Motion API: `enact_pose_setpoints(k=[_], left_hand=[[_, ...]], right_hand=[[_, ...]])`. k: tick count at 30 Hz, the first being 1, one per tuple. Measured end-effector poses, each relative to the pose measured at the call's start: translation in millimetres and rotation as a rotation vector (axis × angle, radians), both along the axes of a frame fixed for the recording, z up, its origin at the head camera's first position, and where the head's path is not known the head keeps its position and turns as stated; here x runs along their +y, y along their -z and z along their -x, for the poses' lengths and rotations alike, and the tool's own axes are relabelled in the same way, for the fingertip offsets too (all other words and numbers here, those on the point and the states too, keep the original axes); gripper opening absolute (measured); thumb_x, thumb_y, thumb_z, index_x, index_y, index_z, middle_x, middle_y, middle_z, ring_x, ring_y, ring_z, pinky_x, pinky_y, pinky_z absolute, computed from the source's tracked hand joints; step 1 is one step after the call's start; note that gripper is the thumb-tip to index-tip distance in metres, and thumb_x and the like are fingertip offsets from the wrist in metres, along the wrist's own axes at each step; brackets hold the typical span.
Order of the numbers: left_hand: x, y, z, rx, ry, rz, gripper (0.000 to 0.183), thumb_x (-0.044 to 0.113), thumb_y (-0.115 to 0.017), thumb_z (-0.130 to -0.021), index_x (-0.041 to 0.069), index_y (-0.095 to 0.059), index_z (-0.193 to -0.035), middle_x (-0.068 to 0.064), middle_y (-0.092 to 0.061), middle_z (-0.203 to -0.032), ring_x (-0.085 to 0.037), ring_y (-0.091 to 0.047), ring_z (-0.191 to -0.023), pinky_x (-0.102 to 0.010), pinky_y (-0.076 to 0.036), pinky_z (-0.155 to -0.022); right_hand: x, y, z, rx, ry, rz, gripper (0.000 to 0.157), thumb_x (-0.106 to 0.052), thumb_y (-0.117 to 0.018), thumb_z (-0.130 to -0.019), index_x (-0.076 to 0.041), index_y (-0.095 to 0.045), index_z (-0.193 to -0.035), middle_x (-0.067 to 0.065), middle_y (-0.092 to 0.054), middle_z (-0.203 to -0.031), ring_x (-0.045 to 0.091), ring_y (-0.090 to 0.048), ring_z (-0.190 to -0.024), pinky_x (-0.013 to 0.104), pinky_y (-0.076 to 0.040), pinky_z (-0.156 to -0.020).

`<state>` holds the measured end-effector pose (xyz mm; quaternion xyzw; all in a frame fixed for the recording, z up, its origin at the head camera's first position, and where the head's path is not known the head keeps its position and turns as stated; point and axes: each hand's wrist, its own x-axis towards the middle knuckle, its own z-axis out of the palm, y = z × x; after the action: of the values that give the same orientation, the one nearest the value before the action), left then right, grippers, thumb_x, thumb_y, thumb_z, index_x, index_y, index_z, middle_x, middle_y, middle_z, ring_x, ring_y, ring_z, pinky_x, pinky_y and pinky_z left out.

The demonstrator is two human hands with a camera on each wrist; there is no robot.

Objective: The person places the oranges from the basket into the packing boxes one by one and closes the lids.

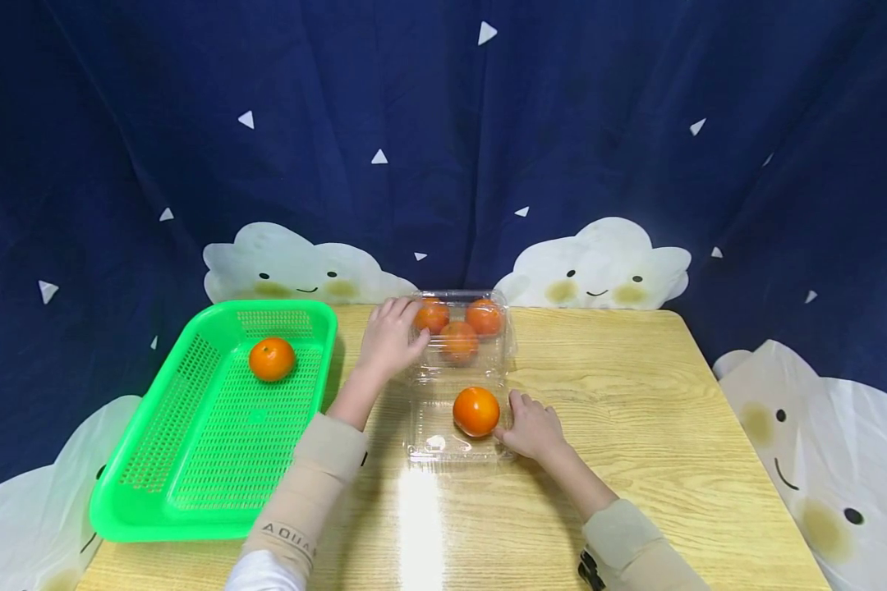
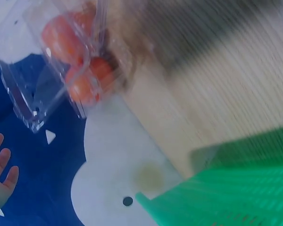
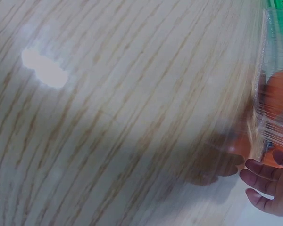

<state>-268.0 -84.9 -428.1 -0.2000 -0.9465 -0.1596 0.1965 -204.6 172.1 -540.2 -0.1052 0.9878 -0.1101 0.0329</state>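
A clear plastic clamshell container (image 1: 432,447) lies unfolded on the table, one half behind the other. Three oranges (image 1: 459,341) show through the plastic of its far half, and a single orange (image 1: 476,411) sits in the near half. At the far half's left side is my left hand (image 1: 393,338), fingertips right at the rim. In the left wrist view that hand's fingers are spread, with nothing between them. My right hand (image 1: 534,428) is beside the near half's right edge, thumb close to the single orange, fingers loosely bent in the right wrist view.
A green plastic basket (image 1: 328,345) stands at the left of the wooden table (image 1: 621,394), with one orange (image 1: 272,359) inside. Behind the table's far edge hangs a dark blue curtain (image 1: 443,123) with white clouds and triangles.
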Motion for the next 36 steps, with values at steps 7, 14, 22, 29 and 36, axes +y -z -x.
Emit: enact_pose_setpoints(k=[7,14,22,29,36], left_hand=[[-21,-4.7,2.3,0.009,-0.060,-0.081,0.040,0.025,-0.056,-0.080,0.006,-0.057,-0.115,-0.011,-0.056,-0.114,-0.029,-0.047,-0.108,-0.043,-0.034,-0.093],[-41,-7.3,4.3,0.003,-0.126,-0.139,0.042,0.026,-0.054,-0.079,0.005,-0.056,-0.116,-0.011,-0.057,-0.114,-0.030,-0.047,-0.106,-0.045,-0.033,-0.092],[-63,-14.2,3.3,-0.070,-0.211,-0.179,0.045,0.025,-0.054,-0.081,0.004,-0.053,-0.120,-0.014,-0.054,-0.120,-0.033,-0.043,-0.112,-0.047,-0.031,-0.095],[-83,-14.2,2.8,-0.101,-0.248,-0.209,0.044,0.025,-0.053,-0.081,0.004,-0.052,-0.121,-0.015,-0.051,-0.122,-0.034,-0.041,-0.113,-0.050,-0.027,-0.098],[-104,-12.4,3.0,-0.124,-0.308,-0.189,0.045,0.025,-0.053,-0.083,0.004,-0.050,-0.122,-0.016,-0.049,-0.125,-0.036,-0.039,-0.114,-0.051,-0.029,-0.094]], right_hand=[[0,-0.2,0.4,0.001,-0.003,0.004,0.050,-0.041,-0.067,-0.070,-0.007,-0.046,-0.100,0.008,-0.053,-0.085,0.030,-0.056,-0.084,0.045,-0.041,-0.070],[1,-1.0,0.3,-0.005,-0.007,-0.002,0.050,-0.041,-0.066,-0.070,-0.007,-0.046,-0.100,0.008,-0.053,-0.085,0.029,-0.056,-0.083,0.045,-0.041,-0.070],[1,-0.4,0.6,-0.002,-0.008,-0.004,0.051,-0.042,-0.066,-0.069,-0.007,-0.047,-0.102,0.008,-0.054,-0.087,0.029,-0.056,-0.085,0.045,-0.041,-0.071],[1,1.2,1.1,0.001,-0.005,-0.009,0.053,-0.043,-0.066,-0.069,-0.007,-0.047,-0.103,0.009,-0.055,-0.089,0.030,-0.056,-0.087,0.047,-0.042,-0.074],[1,0.9,1.1,0.003,-0.003,-0.018,0.054,-0.044,-0.065,-0.069,-0.007,-0.047,-0.104,0.009,-0.054,-0.091,0.030,-0.056,-0.088,0.048,-0.042,-0.075]])
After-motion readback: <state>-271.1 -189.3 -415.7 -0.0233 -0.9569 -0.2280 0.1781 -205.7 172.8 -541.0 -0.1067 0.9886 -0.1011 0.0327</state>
